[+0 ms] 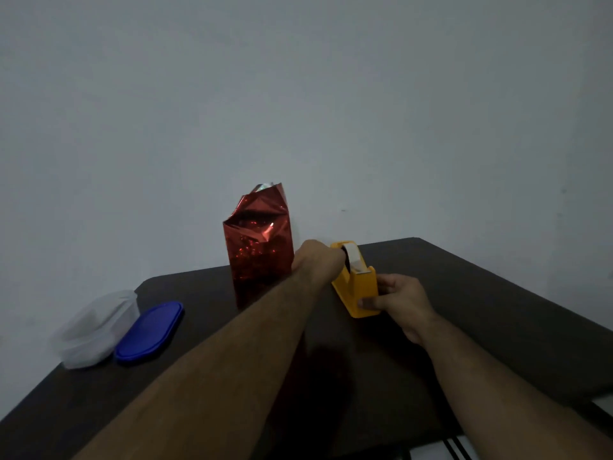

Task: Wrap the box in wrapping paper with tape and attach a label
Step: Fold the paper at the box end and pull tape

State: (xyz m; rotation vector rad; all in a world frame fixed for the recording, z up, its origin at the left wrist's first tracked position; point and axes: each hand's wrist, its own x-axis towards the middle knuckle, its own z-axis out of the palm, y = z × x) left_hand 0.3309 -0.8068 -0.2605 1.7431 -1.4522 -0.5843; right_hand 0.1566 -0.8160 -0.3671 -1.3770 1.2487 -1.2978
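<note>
Standing upright at far worktop (497, 310) edge, box (258, 250) sheathed in red foil, top flaps unsealed. Taping step judged underway. Tape dispenser (356, 287) steadied by right hand (398, 303), grip narrow on base. Left hand (316, 260) at roll; grip cannot be told. Strip must be drawn, torn.

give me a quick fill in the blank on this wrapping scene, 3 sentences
1. The right hand grips the near end of the ____ tape dispenser.
2. The box stands upright in shiny ____ wrapping paper.
3. The blue lid lies beside a clear ____.

Missing words: yellow; red; container
</note>
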